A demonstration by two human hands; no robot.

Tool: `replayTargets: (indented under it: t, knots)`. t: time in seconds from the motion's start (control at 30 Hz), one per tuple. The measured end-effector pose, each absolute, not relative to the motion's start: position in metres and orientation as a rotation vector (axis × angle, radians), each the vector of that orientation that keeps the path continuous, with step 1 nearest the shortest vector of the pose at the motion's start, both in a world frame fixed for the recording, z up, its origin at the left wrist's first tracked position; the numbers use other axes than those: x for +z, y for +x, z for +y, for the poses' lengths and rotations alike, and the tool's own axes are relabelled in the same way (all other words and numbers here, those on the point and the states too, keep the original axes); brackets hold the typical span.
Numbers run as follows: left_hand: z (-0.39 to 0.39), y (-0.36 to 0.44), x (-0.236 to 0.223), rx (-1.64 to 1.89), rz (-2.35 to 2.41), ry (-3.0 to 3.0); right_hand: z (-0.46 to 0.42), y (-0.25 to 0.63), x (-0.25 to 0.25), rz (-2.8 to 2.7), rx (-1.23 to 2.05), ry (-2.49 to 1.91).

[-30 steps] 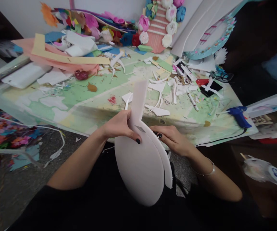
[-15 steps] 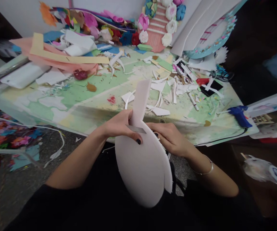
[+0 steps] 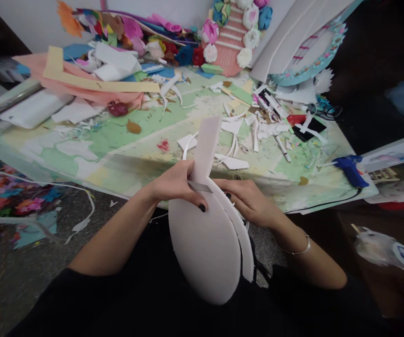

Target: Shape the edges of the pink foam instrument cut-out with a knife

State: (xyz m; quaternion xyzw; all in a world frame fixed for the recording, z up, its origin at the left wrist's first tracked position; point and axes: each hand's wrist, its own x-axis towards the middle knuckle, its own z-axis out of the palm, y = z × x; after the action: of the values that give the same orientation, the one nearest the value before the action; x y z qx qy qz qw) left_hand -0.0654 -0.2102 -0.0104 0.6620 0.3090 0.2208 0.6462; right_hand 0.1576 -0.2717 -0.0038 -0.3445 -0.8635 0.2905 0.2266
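Observation:
A white foam sheet (image 3: pixel 202 248), rounded at the bottom with a straight strip rising at the top, is held upright in front of my body. My left hand (image 3: pixel 174 185) pinches its upper left side, thumb on the near face and fingers behind. A thin metal knife blade (image 3: pixel 202 187) pokes through the foam just beside that thumb. My right hand (image 3: pixel 249 201) is closed behind the right edge, around the knife's handle, which is mostly hidden. A narrow curved offcut (image 3: pixel 247 248) hangs along the right side, parted from the sheet by a gap lower down.
White scraps (image 3: pixel 235 161) litter the green-stained table (image 3: pixel 135 154). A blue glue gun (image 3: pixel 351 169) lies at the right edge, its cable trailing. Markers (image 3: pixel 270 105) and a black square (image 3: pixel 309 129) sit farther back. Paper flowers (image 3: pixel 132 30) line the rear; coloured pieces (image 3: pixel 19 192) cover the floor at left.
More of the blade shows through the foam than a second ago. The offcut pressed against the sheet, then swung apart again. Both hands have stayed nearly in place.

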Motion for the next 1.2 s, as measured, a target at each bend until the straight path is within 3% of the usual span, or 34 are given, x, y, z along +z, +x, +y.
replayTargets:
  t: [1.2]
  knots:
    - [-0.204, -0.070, -0.018, 0.507, 0.711, 1.614, -0.268, 0.164, -0.014, -2.284, 0.955, -0.917]
